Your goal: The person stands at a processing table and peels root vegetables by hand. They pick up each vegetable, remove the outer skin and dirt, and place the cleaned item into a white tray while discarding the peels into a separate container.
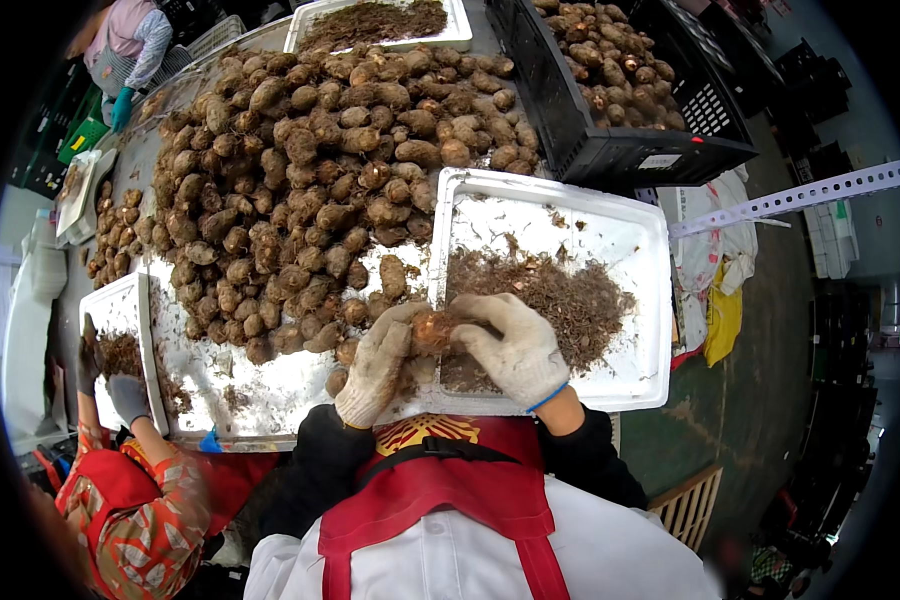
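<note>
Between both gloved hands is a brown, hairy taro corm [433,332], held over the left rim of a white foam tray [630,217]. My left hand [381,361], in a soiled white knit glove, grips the corm's left side. From the right, the curled fingers of my right hand [511,346] touch it; its glove has a blue cuff edge. Loose brown fibres and peelings [570,307] cover much of the tray floor. A large heap of unpeeled taro corms [292,187] spreads over the table to the left and beyond. My palms and inner fingertips are hidden.
A black plastic crate [645,154] of taro stands behind the tray. A perforated metal bar [795,199] juts in from the right. At left, a co-worker's gloved hands [127,397] are over another foam tray [146,330]. Another person [131,52] stands at the far left.
</note>
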Available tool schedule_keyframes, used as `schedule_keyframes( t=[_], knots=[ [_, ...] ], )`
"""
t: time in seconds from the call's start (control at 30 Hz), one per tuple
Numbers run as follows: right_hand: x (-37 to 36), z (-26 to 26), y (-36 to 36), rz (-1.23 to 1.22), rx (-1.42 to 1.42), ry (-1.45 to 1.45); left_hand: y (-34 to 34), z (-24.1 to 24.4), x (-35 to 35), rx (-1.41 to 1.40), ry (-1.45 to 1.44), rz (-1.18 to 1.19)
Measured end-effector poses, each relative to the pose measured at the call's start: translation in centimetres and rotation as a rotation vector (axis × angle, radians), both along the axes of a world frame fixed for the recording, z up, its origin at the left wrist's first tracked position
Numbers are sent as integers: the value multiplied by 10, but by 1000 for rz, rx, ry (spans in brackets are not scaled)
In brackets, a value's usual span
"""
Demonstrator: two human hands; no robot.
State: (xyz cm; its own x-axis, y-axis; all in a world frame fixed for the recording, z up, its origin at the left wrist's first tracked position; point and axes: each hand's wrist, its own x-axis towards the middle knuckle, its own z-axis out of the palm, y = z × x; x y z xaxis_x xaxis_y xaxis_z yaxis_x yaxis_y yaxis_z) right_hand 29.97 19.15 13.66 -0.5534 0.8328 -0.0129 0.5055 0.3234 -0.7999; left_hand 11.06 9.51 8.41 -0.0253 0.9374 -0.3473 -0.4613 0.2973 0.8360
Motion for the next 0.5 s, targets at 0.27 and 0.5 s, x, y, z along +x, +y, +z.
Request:
schedule_keyframes(
  t=[0.27, 0.5],
  knots=[
    [-21, -20, -9, -47, -40, -77, -2, -7, 15, 46, 293, 117],
    [-22, -40, -31, -9, -59, -141, 7, -1, 15, 39, 47, 236]
  ],
)
